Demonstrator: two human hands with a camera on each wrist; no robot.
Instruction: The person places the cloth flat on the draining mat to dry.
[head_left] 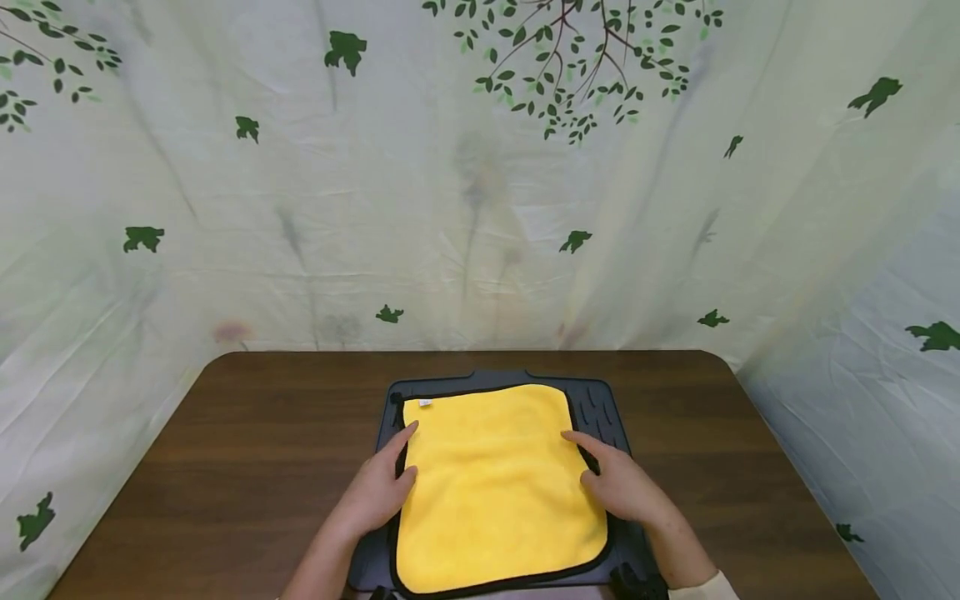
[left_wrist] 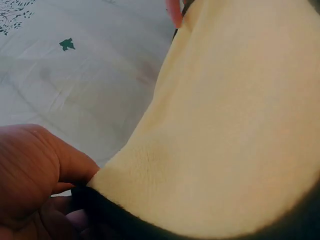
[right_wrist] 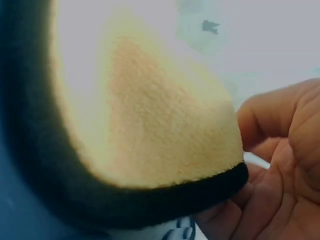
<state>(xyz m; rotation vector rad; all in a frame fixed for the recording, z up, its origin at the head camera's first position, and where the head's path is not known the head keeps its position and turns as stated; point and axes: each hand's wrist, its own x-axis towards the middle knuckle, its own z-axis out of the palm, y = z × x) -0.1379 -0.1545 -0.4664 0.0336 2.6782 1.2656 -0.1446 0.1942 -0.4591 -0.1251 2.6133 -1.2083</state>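
Note:
A yellow cloth point(head_left: 498, 500) with a black edging and a small white tag point(head_left: 425, 402) is spread out over a dark grey board point(head_left: 600, 408). At its left edge, my left hand point(head_left: 378, 483) has a thumb and finger on the yellow face. My right hand point(head_left: 622, 479) grips the opposite edge in the same manner. Close up in the left wrist view, fingers point(left_wrist: 75, 162) pinch the black-edged border of the cloth. In the right wrist view, fingers point(right_wrist: 260, 117) hold a rounded corner. The cloth hides most of the board.
The brown wooden table point(head_left: 262, 450) extends to both sides of the board. Behind it hangs a pale curtain point(head_left: 420, 208) printed with green leaves and branches. A black object point(head_left: 630, 579) sits at the board's near right corner.

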